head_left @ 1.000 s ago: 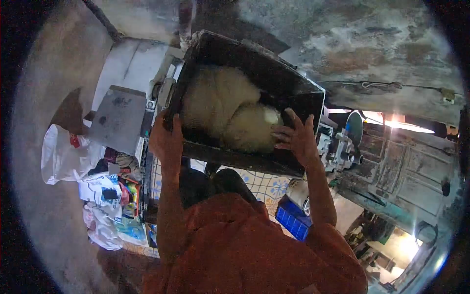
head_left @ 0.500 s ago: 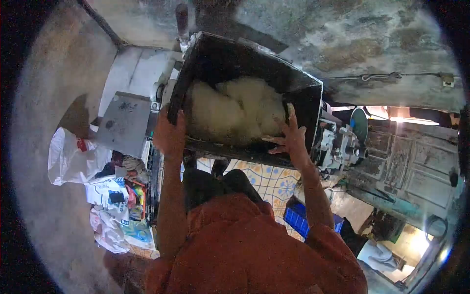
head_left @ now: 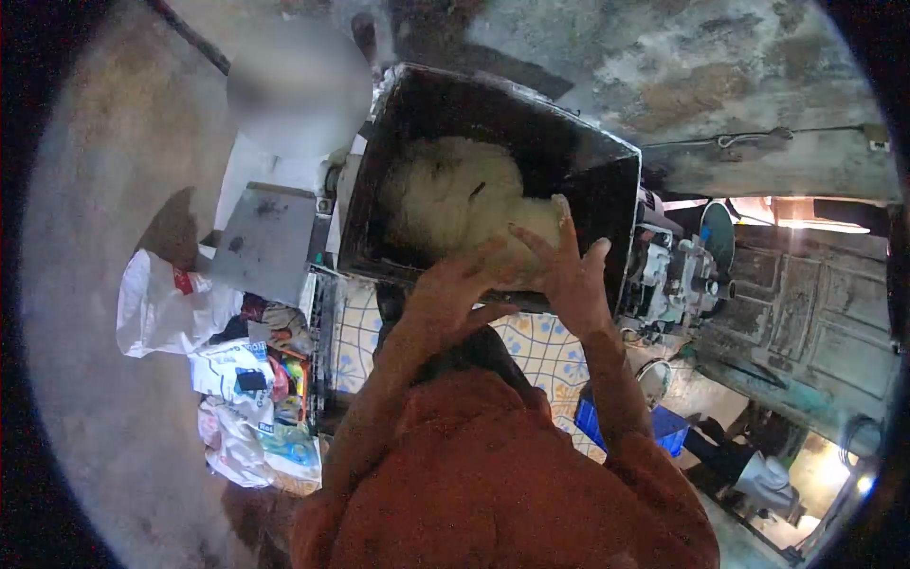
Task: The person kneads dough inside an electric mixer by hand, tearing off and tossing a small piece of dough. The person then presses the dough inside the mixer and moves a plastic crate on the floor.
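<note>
Black walls form the big box (head_left: 455,102), which stands in front of the person. Inside it lies the pale dough (head_left: 455,185), a soft and uneven heap, with its lower right part close to the near rim (head_left: 384,269). The right hand (head_left: 576,275) is wide open, its fingers spread over the right side of the dough. The left hand (head_left: 455,283) is partly open, with fingers loosely bent and thumb apart, above the near rim. Neither hand seems to grip anything; whether the fingertips press the dough, I cannot tell. In my judgement, such a soft heap is handled best with broad, spread fingers and equal pressure from both sides, while the wrists keep away from the hard rim. A small dark mark (head_left: 477,191) shows on the dough.
</note>
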`<control>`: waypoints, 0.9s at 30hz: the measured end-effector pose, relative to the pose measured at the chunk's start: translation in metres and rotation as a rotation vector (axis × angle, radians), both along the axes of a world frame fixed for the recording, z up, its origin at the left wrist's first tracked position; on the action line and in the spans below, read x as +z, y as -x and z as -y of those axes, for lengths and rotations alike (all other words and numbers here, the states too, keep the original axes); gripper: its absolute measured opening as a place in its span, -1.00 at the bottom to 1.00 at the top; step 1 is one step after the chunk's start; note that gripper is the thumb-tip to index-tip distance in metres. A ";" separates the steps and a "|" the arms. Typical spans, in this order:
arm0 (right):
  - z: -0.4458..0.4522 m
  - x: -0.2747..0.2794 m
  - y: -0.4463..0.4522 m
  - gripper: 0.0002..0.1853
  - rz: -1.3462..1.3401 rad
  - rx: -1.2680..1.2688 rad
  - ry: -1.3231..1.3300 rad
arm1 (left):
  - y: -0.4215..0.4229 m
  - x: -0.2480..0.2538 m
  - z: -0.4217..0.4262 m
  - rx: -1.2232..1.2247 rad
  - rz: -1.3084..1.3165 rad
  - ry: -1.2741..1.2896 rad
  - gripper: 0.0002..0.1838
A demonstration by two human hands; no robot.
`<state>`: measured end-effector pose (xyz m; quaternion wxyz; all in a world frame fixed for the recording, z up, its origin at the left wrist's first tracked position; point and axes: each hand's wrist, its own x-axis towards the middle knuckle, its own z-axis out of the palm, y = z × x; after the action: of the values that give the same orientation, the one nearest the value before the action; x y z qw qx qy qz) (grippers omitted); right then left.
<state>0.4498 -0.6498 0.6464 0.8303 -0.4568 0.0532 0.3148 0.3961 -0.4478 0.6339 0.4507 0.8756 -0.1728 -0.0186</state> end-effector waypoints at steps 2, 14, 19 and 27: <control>0.007 -0.009 0.001 -0.44 0.916 0.544 1.245 | -0.003 0.003 0.008 0.033 0.117 -0.023 -0.52; 0.018 0.008 0.025 -0.41 0.644 0.065 0.723 | 0.009 -0.007 0.026 -0.007 0.325 0.020 -0.74; 0.018 0.028 0.028 -0.33 0.001 -0.165 0.012 | 0.014 -0.032 0.028 0.062 0.408 0.032 -0.66; 0.032 0.062 0.033 -0.25 0.093 -0.320 0.178 | 0.008 -0.006 0.036 0.058 0.268 -0.071 -0.74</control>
<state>0.4170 -0.6820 0.7083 0.8276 -0.5284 0.1143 0.1514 0.3878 -0.4840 0.6278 0.3926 0.8904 -0.2051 0.1053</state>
